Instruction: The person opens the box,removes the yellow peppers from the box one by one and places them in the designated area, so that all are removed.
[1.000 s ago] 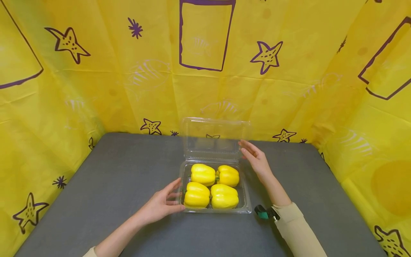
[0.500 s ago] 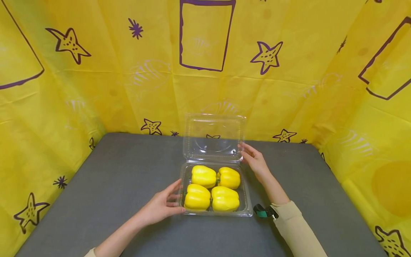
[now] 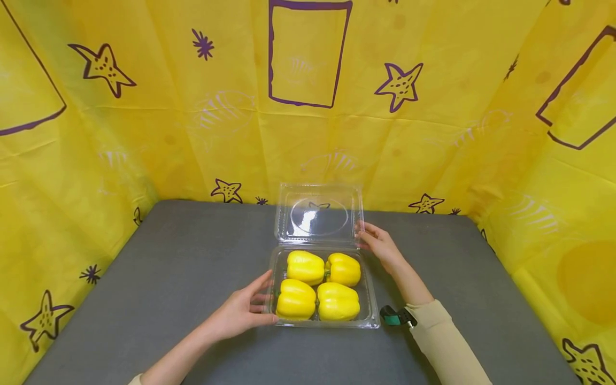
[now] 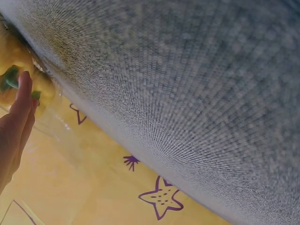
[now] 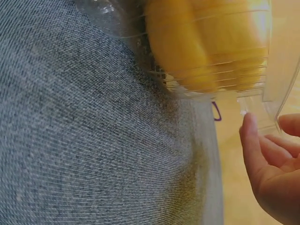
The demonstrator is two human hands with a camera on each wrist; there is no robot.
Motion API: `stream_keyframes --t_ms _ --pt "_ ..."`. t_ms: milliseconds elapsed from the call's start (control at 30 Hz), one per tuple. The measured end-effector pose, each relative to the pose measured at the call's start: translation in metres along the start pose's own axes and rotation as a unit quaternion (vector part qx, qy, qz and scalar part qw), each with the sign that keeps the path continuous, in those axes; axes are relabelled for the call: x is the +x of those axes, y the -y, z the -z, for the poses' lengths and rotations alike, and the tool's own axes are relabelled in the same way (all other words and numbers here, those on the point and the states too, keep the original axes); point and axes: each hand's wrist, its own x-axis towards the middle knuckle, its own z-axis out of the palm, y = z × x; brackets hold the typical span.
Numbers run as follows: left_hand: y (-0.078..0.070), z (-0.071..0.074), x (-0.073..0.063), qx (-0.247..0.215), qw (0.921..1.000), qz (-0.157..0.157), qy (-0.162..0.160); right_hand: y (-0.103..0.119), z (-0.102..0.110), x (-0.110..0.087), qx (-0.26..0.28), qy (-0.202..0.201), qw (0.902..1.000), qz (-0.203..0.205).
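Note:
A clear plastic clamshell container [image 3: 370, 315] sits on the table, its hinged lid [image 3: 320, 216] tilted up and back. Several yellow bell peppers [image 3: 339, 301] lie in two rows in the base, some showing green stems. My left hand [image 3: 240, 310] touches the container's left side, fingers nearly straight along the wall and thumb at the front corner. With thumb and fingers, my right hand [image 3: 382, 248] holds the lid's right edge near the hinge. In the right wrist view, the lid edge runs between the right thumb [image 5: 288, 124] and fingers [image 5: 251, 140].
A dark grey cloth-covered table [image 3: 202, 256] lies under everything. Yellow fabric [image 3: 216, 69] printed with purple starfish and frames closes off the back and both sides. A black and green strap [image 3: 394, 316] is on the right wrist.
The lid has swung further back, away from me, and my right hand has moved slightly down with it. The container base has shifted a little toward me; my left hand stays at its side.

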Motion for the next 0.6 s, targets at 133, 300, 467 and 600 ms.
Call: stream_keyframes --t_ms 133,300,467,600 --pt "-0.0009 0.0004 -0.0002 0.001 1.0 0.004 0.005 -0.0006 -0.0008 0.0001 -0.019 0.01 0.9995 -0.025" --pt "-0.0018 0.0007 0.0003 0.001 1.0 0.007 0.006 -0.0024 0.0003 0.0007 -0.029 0.029 0.9986 -0.033" --pt "-0.0012 0.0008 0.0008 0.003 0.9999 0.008 0.006 -0.0036 0.0005 0.0002 -0.022 0.036 0.9982 -0.042" --pt "-0.0017 0.0009 0.0009 0.003 0.9999 0.013 0.007 -0.0058 0.0002 -0.0004 -0.013 0.043 0.9978 -0.048"
